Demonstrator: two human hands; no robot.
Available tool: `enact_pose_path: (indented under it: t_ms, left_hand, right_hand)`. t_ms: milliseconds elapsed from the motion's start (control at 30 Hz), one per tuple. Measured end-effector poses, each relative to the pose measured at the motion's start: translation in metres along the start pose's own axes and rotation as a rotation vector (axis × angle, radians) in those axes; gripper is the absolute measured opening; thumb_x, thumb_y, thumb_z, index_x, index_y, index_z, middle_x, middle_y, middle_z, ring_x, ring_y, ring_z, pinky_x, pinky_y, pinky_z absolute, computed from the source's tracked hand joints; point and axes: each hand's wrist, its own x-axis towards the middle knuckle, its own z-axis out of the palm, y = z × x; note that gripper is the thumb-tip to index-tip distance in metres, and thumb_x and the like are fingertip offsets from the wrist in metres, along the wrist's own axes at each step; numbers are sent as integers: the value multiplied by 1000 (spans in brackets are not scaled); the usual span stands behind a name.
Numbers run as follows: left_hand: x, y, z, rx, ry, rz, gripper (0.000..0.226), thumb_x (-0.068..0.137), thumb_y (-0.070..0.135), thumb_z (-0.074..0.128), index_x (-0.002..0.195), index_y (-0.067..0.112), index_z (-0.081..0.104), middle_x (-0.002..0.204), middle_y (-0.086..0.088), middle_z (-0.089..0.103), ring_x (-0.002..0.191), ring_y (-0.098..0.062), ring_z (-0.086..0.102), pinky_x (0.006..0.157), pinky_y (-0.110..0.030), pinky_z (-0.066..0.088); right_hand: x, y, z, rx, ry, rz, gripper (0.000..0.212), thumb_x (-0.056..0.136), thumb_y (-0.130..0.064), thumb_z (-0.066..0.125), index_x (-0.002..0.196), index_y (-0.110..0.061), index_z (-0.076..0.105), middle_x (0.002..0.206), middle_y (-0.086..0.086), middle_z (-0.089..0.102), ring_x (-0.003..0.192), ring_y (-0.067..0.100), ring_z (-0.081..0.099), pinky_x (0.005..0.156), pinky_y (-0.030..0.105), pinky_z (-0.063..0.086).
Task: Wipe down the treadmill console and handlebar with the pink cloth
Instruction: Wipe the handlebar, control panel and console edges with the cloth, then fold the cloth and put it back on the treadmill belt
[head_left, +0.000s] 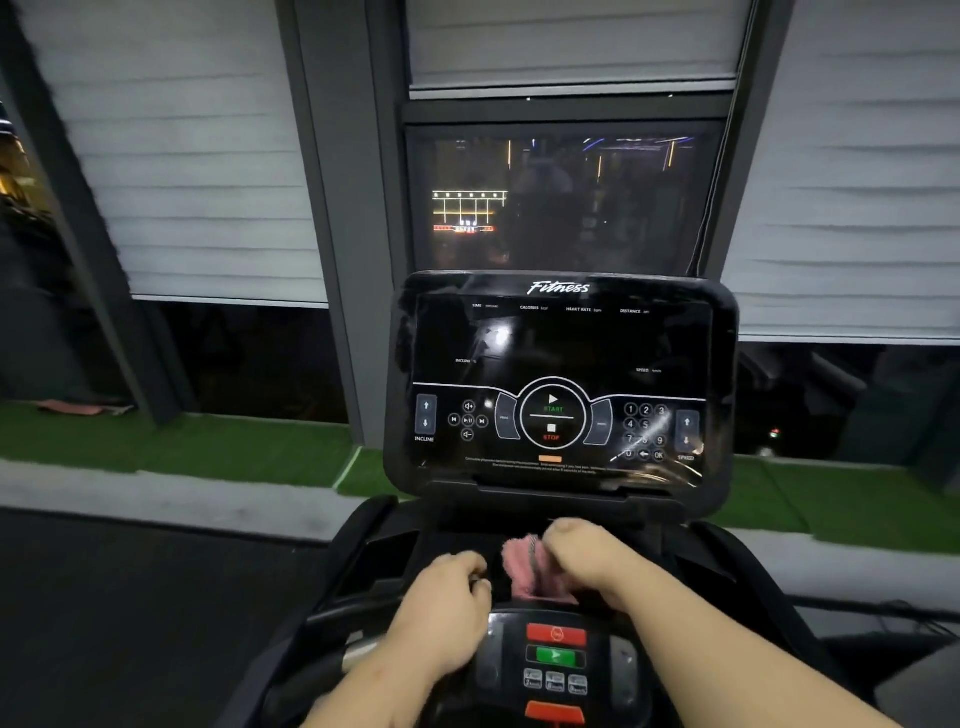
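Below the console (561, 384), both my hands are working in the dark recess (457, 535) between its lower ledge and the small control pad (556, 660). Room is running tight here: the ledge is sitting just above my knuckles, the pad is lying just beneath my wrists, and the side arms (727, 571) are closing in on either flank. More space is opening to my left over the dark floor (130, 597), and the window (561, 202) is standing close behind the console's top edge.

My right hand (587, 561) is curling its fingers over the pink cloth (524, 569), gripping it in a bunch that is sticking out to the hand's left, down in the recess. My left hand (447, 608) is sitting just beside the cloth with fingers curled; whether it is clutching anything I cannot tell. Its wrist is crossing above the handlebar (358, 649).

"Fitness" is showing in white across the console's top. Smaller labels are reading TIME, CALORIES, HEART RATE, DISTANCE, INCLINE and SPEED, with START and STOP in the central ring and number keys with OK at the right.
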Motion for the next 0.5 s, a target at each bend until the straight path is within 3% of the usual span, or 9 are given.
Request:
enact_pose_path:
  t_ms: [100, 233, 300, 367, 433, 500]
  left_hand:
    - [5, 24, -1, -9, 16, 44, 42, 98, 32, 57, 140, 33, 52, 131, 4, 55, 120, -16, 57, 106, -31, 44]
    - [7, 56, -8, -97, 44, 46, 69, 89, 27, 65, 152, 30, 38, 143, 5, 45, 126, -19, 54, 104, -27, 41]
    - [5, 70, -13, -133, 79, 65, 51, 86, 21, 65, 135, 30, 55, 131, 6, 56, 115, -19, 59, 97, -29, 45]
    - [0, 83, -20, -215, 147, 82, 22, 87, 15, 61, 100, 31, 62, 101, 9, 66, 93, -16, 62, 79, -31, 49]
    - [-8, 93, -28, -343, 212, 78, 22, 88, 9, 56, 86, 31, 59, 83, 10, 65, 77, -11, 60, 64, -28, 44]
    - [-16, 103, -35, -469, 263, 77, 28, 87, 3, 52, 88, 30, 62, 81, 9, 66, 73, -10, 60, 61, -26, 41]
  right_hand:
    - [-19, -12, -15, 343, 33, -44, 20, 89, -17, 43, 78, -16, 59, 80, 12, 61, 74, 24, 61, 75, 41, 58]
    - [-39, -32, -34, 617, 47, -128, 17, 90, -11, 46, 77, -15, 57, 78, 9, 56, 77, 24, 54, 71, 38, 50]
    - [-45, -36, -41, 660, 45, -194, 18, 93, -14, 49, 80, -17, 61, 81, 8, 60, 78, 23, 56, 72, 39, 49]
    - [-51, -39, -46, 658, 59, -297, 19, 97, -19, 50, 84, -18, 65, 89, 12, 66, 84, 24, 59, 77, 43, 49]
    - [-59, -40, -51, 598, 114, -384, 21, 100, -26, 51, 91, -19, 69, 101, 13, 71, 91, 23, 63, 88, 48, 53]
    - [-71, -41, -55, 570, 144, -464, 23, 98, -40, 55, 97, -24, 71, 105, 5, 74, 97, 19, 66, 96, 46, 51]
